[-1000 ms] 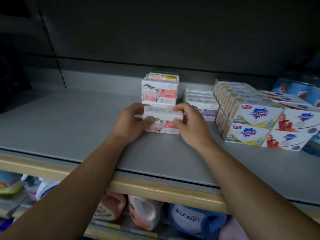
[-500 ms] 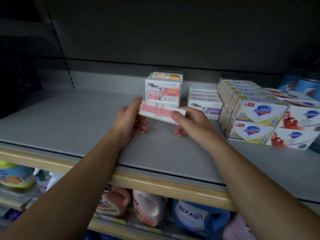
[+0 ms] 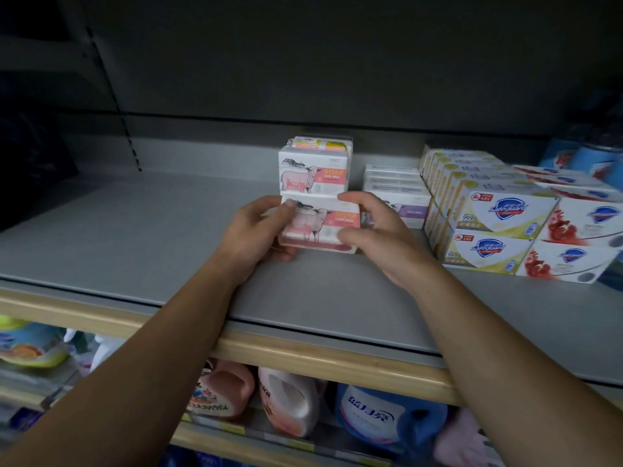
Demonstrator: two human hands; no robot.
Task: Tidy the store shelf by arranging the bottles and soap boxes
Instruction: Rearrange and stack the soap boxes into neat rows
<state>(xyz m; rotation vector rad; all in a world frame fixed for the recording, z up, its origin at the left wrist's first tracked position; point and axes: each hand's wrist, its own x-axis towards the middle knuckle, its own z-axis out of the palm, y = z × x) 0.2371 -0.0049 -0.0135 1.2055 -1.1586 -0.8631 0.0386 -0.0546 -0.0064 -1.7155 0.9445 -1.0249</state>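
A pink goat-milk soap box (image 3: 320, 225) with a sheep picture is held between both hands in the middle of the grey shelf (image 3: 135, 237), its front tilted up toward me. My left hand (image 3: 253, 232) grips its left end. My right hand (image 3: 374, 230) pinches its right end between thumb and fingers. Right behind it stands a stack of matching pink soap boxes (image 3: 313, 170). Purple soap boxes (image 3: 401, 193) sit to the right, partly hidden by my right hand.
Stacked white Safeguard soap boxes (image 3: 499, 227) fill the shelf's right side, with red-printed ones (image 3: 580, 244) at the far right. Below the wooden shelf edge (image 3: 303, 358) stand pink bottles (image 3: 286, 399) and a blue detergent bottle (image 3: 381, 419). The shelf's left half is bare grey.
The pink box lay on the shelf a second ago, was lifted and turned edge-on, and now faces me with its sheep front up, both hands still on its ends.
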